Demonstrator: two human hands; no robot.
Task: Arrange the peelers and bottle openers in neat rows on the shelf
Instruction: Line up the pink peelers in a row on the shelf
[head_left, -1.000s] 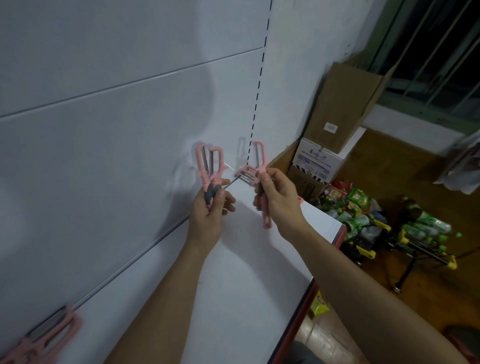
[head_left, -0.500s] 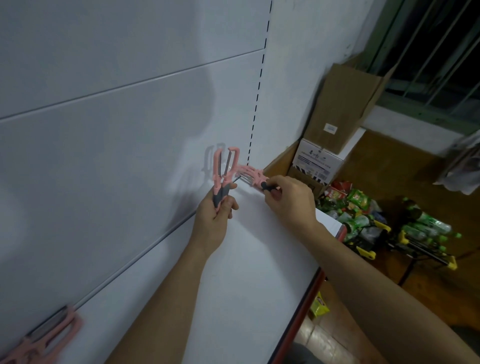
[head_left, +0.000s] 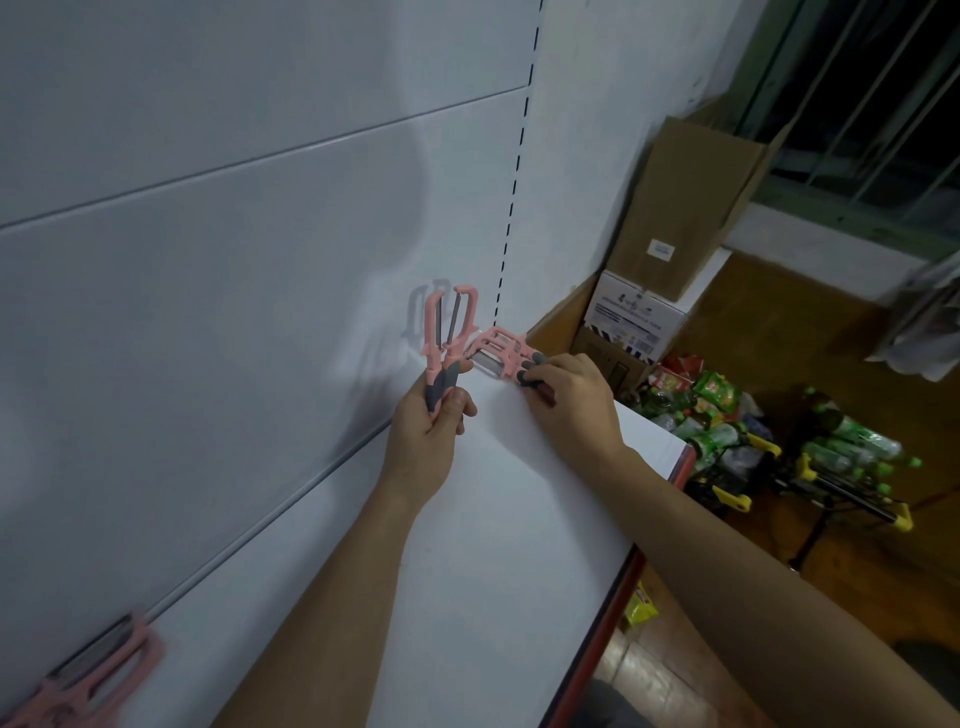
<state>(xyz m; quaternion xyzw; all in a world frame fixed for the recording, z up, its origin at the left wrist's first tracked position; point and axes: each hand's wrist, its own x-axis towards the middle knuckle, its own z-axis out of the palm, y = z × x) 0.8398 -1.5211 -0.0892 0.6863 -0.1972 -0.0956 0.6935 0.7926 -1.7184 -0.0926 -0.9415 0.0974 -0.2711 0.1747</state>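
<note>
Laid flat in shelf (head_left: 467, 571) corner now: pink peelers (head_left: 497, 353), right grip (head_left: 574, 402) apparently still pinching them; left grip (head_left: 431, 431) clutching upright pair (head_left: 448, 332).

No text legible. White box (head_left: 631, 312): blue print lines, perhaps a barcode, all blurred. Brown carton (head_left: 680, 208): small white sticker (head_left: 661, 251), unreadable.

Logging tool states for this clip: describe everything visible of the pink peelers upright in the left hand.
The pink plastic peelers with grey handle grips look like two, held together upright. Thin metal blades sit in their pink frames, which point up before the white back panel, above the white shelf. The left hand grips the grey handles, curled round them.
</note>
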